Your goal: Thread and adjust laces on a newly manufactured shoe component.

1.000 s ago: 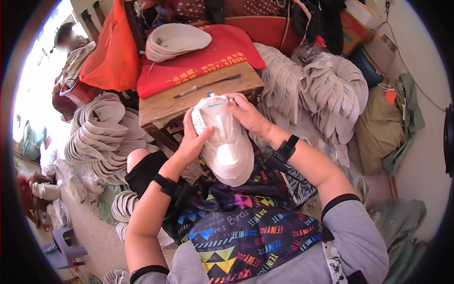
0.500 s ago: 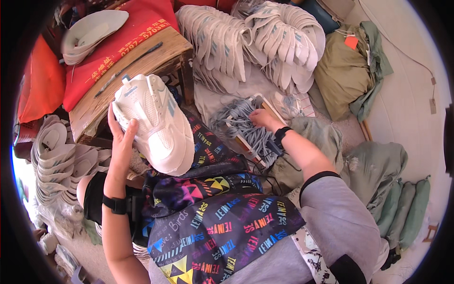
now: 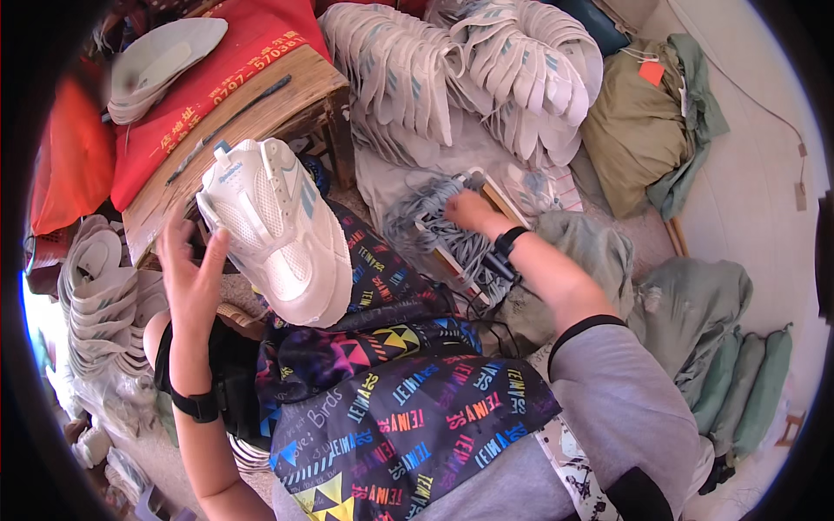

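A white shoe (image 3: 282, 234) with a mesh upper and grey-blue side marks rests toe toward me, over my lap; what bears it is hidden beneath. My left hand (image 3: 191, 260) is just left of the shoe, thumb and fingers spread, with nothing in it. Farther right, a heap of grey-blue shoelaces (image 3: 434, 208) lies in a box-like holder with wooden sides (image 3: 501, 200). My right hand (image 3: 469, 213) is down in that heap, its fingers curled in on the laces. The fingertips are partly hidden, so how many laces they grip does not show.
A worn wooden bench (image 3: 287, 104) with a thin dark tool (image 3: 228, 126) and red cloth (image 3: 252, 35) stands behind the shoe. Stacked white shoe uppers (image 3: 391, 78) lie at the back, more uppers (image 3: 104, 286) at the left. Green bundles (image 3: 638, 130) line the right.
My left hand has let go of the shoe and moved slightly left, fingers apart. The shoe stays nearly in place. My right hand has moved slightly left within the shoelaces.
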Demonstrator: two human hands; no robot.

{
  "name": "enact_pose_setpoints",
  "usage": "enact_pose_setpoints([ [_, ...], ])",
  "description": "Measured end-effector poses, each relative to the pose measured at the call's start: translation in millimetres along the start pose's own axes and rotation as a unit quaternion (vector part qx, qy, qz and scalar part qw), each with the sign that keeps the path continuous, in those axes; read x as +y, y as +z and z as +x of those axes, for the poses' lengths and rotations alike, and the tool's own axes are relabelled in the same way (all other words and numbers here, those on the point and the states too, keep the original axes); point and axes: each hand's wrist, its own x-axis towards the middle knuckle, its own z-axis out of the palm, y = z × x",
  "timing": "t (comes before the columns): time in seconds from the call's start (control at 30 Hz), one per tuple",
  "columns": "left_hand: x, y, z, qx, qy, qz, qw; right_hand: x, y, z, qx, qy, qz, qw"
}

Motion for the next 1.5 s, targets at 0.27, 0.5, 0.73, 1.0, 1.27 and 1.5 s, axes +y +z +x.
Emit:
enact_pose_setpoints([
  [0.27, 121, 1, -2, -0.150, 0.078, -0.279, 0.945, -191, -194, -32, -0.053, -0.154, 0.324, 0.932],
  [0.5, 138, 2, -16, -0.310, -0.123, -0.452, 0.828, -260, -239, -63, 0.014, -0.360, 0.329, 0.873],
  [0.73, 95, -38, -34, -0.291, -0.228, -0.451, 0.812, -161, -233, -29, 0.225, -0.167, 0.250, 0.927],
  [1.0, 90, -28, -45, -0.380, -0.220, -0.365, 0.821, -166, -203, -41, 0.237, -0.128, -0.101, 0.958],
  [1.27, 118, -11, -24, -0.311, -0.189, -0.243, 0.899, -289, -168, -53, 0.057, -0.375, 0.370, 0.848],
  [1.5, 90, 0, -34, -0.224, -0.192, -0.272, 0.916, -282, -172, -41, 0.113, -0.356, 0.225, 0.900],
])
